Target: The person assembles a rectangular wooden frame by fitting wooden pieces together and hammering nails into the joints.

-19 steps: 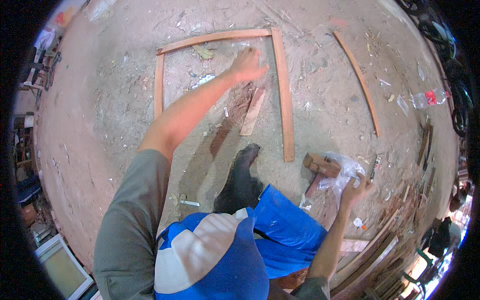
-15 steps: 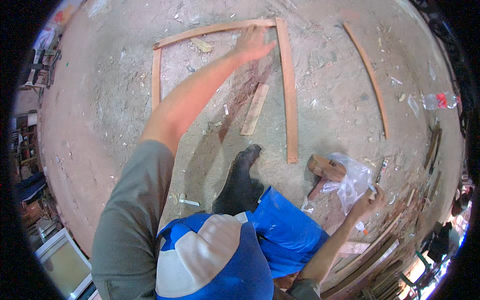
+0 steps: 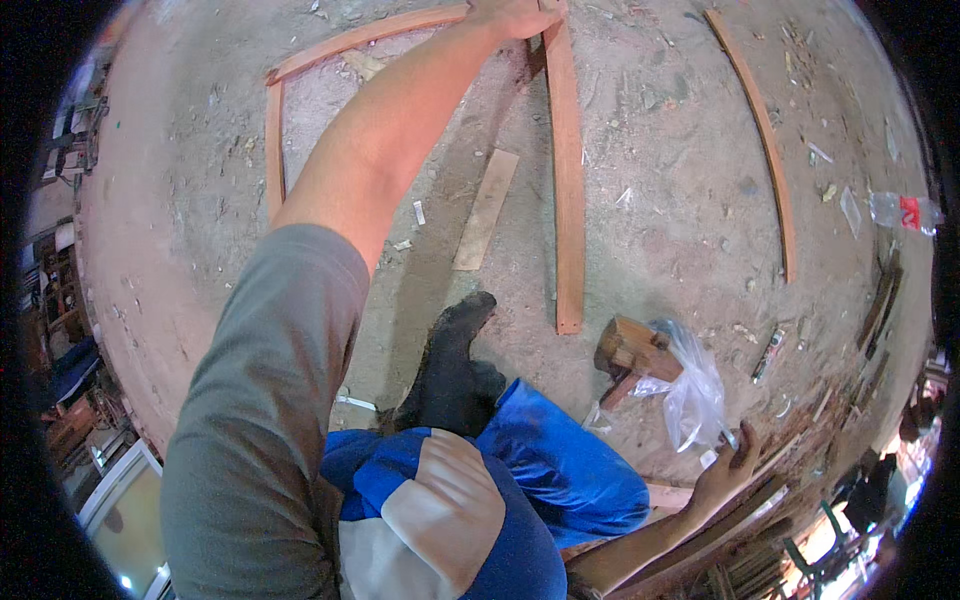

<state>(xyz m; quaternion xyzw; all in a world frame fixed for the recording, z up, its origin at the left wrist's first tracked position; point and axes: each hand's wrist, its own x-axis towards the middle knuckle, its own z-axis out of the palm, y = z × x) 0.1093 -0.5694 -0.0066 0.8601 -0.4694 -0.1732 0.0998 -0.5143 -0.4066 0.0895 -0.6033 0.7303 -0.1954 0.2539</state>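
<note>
Head view — left hand (image 3: 512, 14), grip unclear, at plank (image 3: 566, 190) edge; right hand (image 3: 722, 476) pinching plastic bag (image 3: 692, 395) — floor (image 3: 665, 210) between

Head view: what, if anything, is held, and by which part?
The right hand seems to pinch the clear plastic bag by its near end. The left hand is at the wooden frame, its grip unclear.

Your wooden frame (image 3: 566, 200) is reddish-brown, your plastic bag (image 3: 697, 395) translucent white. Your sleeve (image 3: 265, 380) is grey, your trouser leg (image 3: 565, 460) blue.
</note>
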